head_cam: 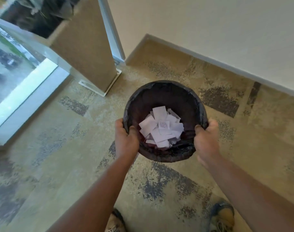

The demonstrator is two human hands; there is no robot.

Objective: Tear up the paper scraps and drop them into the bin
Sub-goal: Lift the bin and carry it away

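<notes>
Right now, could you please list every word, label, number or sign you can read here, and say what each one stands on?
No text here can be read.
Paper scraps in the bin: one scrap near the middle bears a faint mark, too blurred to read.
Shoes: no readable brand.
Glass panel: no lettering shows.

We see mottled tan carpet (184, 190), dark patches throughout. Cream wall (210, 30) with pale baseboard (226, 64) behind it. Left of wall: tan panel (86, 52), then bright floor-level window (17, 81).
</notes>
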